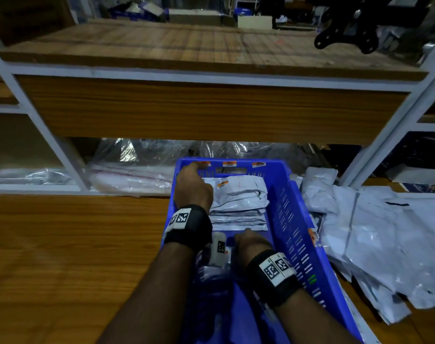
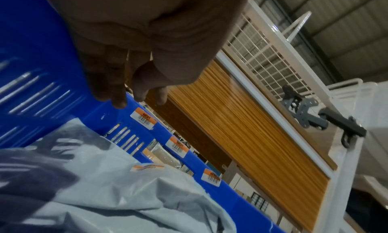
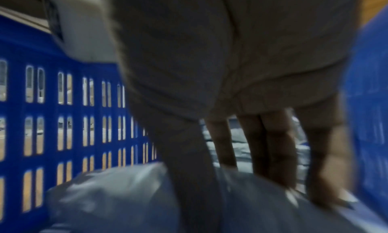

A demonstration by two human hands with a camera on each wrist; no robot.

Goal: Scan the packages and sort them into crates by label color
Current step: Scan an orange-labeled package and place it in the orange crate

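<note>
A blue slotted crate (image 1: 283, 194) stands on the wooden table, with orange barcode labels (image 2: 143, 118) along its far rim. Grey poly-mailer packages (image 1: 238, 197) lie stacked at its far end. My left hand (image 1: 192, 180) reaches to the crate's far left corner, and its fairly straight fingertips (image 2: 118, 102) touch the rim and hold nothing. My right hand (image 1: 248, 238) is down inside the crate's near half. In the blurred right wrist view, its thumb and fingers (image 3: 273, 153) pinch a grey package (image 3: 115, 195) from above.
A loose heap of grey packages (image 1: 375, 234) covers the table right of the crate. A wooden shelf (image 1: 211, 108) overhangs just beyond the crate, with clear plastic bags (image 1: 137, 170) under it. A black metal bracket (image 1: 348, 38) sits on the shelf top. Bare table (image 1: 75, 256) lies left.
</note>
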